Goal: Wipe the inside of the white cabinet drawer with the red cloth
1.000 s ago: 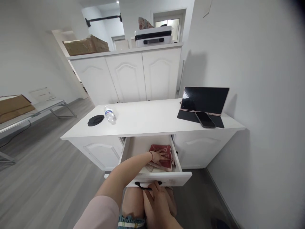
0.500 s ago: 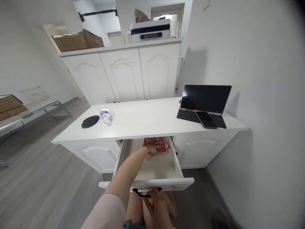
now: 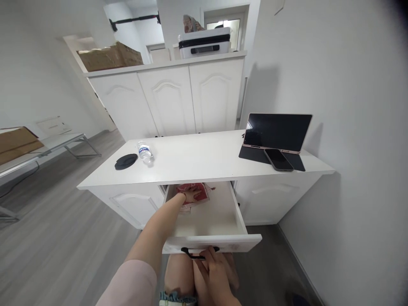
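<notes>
My left hand reaches into the pulled-out white drawer. Its fingers lie stretched out on a flat red plastic bag with pale printing, near the drawer's left side. Part of the bag is hidden beneath the hand and under the countertop. At the drawer front, my right hand has its fingers hooked over the right part of the black handle; the thumb side is lower, under the handle.
On the white countertop lie a clear bottle and a black round pad at left. A dark-screened tablet and a phone rest at right. My knees are under the drawer front.
My left hand and the red bag have shifted left inside the drawer. My right hand stays at the handle. The whole view has moved slightly.
</notes>
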Available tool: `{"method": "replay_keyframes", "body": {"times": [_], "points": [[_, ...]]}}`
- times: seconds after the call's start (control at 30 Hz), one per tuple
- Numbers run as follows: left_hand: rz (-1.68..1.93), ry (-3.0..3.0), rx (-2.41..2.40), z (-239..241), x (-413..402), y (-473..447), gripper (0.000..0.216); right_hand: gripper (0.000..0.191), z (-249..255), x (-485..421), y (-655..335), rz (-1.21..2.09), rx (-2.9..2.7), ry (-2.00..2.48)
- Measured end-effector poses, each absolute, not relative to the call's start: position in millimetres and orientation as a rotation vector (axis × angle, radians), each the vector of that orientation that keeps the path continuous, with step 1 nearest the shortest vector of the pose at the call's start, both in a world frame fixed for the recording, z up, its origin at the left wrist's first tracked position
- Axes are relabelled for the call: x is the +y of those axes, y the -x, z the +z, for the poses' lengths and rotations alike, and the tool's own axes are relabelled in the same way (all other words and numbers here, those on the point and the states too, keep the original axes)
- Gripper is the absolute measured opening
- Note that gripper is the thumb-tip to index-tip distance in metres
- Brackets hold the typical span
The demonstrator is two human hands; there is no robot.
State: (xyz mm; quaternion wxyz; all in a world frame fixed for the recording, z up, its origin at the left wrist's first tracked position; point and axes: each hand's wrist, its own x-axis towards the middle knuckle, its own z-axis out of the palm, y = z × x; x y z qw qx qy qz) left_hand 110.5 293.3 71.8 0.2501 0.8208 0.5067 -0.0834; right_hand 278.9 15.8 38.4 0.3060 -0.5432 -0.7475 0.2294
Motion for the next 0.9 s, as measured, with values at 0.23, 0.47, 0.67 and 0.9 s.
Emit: {"method": "replay_keyframes", "body": {"times": [0.23,0.47,0.67,0.9], "points": [[-0.408,-2.177,1.459,80,271,-80,0.074,0.013,52,15,-278,0.575,-1.959,1.477],[-0.576,-2.123,1.360,92,258,-70,0.082,0.012,68,13,-279,0.601,-1.936,1.489],[-0.649,-2.025,1.266,97,226,-62,0.084,0.009,65,13,-278,0.608,-1.903,1.440],[-0.771,-1.726,1.141,99,193,-65,0.086,0.007,60,14,-278,0.541,-1.906,1.382]]}}
